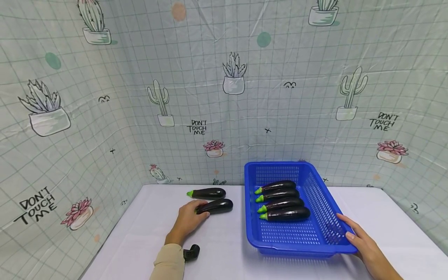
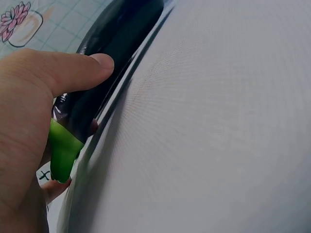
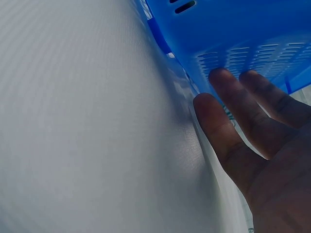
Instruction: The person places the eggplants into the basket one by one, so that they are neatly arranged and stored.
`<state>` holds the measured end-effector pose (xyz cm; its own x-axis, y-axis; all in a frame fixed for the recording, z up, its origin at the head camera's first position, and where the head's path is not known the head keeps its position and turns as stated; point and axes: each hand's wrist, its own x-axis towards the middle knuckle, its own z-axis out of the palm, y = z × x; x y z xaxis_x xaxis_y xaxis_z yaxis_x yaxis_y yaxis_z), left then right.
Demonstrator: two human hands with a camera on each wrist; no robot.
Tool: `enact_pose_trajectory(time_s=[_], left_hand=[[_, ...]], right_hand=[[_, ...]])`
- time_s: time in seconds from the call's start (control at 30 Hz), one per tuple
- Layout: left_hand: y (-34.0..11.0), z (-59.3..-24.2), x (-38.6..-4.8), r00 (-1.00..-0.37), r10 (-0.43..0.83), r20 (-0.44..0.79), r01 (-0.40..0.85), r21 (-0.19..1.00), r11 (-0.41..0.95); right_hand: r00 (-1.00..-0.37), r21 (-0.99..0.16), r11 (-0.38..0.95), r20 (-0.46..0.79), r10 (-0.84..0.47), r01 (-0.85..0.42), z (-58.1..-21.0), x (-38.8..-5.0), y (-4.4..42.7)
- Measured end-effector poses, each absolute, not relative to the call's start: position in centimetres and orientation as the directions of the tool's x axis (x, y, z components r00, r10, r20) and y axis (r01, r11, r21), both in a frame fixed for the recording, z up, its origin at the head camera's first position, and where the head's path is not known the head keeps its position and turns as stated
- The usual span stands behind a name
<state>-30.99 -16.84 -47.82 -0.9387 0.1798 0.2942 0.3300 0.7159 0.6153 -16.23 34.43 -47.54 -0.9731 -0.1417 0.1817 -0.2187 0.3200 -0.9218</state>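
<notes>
My left hand (image 1: 190,217) grips a dark eggplant (image 1: 218,206) at its stem end, just over the white table. In the left wrist view the thumb lies across the glossy skin of that eggplant (image 2: 124,29), and its green cap shows below. A second eggplant (image 1: 209,193) lies right behind it. My right hand (image 1: 365,245) holds the right rim of a blue plastic basket (image 1: 287,247) near its front corner. Seen from the right wrist, several fingers (image 3: 238,107) spread against the basket's outer side. Inside the basket, several eggplants (image 1: 287,214) lie in a row, green caps leftward.
A white cloth covers the table (image 1: 220,249). Behind and beside it hangs a grid-patterned curtain (image 1: 196,97) with cactus drawings. A black device (image 1: 191,252) sits at the left wrist.
</notes>
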Motion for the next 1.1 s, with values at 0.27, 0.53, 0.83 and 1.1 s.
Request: enact_pose_trajectory(time_s=[0.27, 0.53, 0.83, 1.1], left_hand=[[-16.75, -47.86, -31.01, -0.946, 0.153, 0.287, 0.311, 0.660, 0.683], [-16.80, -47.88, -31.01, -0.943, 0.153, 0.296, 0.318, 0.666, 0.675], [-16.83, -47.92, -31.07, -0.938, 0.159, 0.308, 0.332, 0.668, 0.666], [-16.83, -47.88, -31.08, -0.934, 0.152, 0.323, 0.340, 0.675, 0.655]], right_hand=[[-0.975, -0.924, 0.319, 0.173, -0.141, -0.210, -47.52, -16.20, 34.39], [-0.975, -0.926, 0.316, 0.170, -0.143, -0.208, -47.42, -16.19, 34.30], [-0.976, -0.924, 0.324, 0.169, -0.134, -0.204, -47.47, -16.16, 34.33], [-0.977, -0.922, 0.328, 0.170, -0.132, -0.205, -47.51, -16.17, 34.32]])
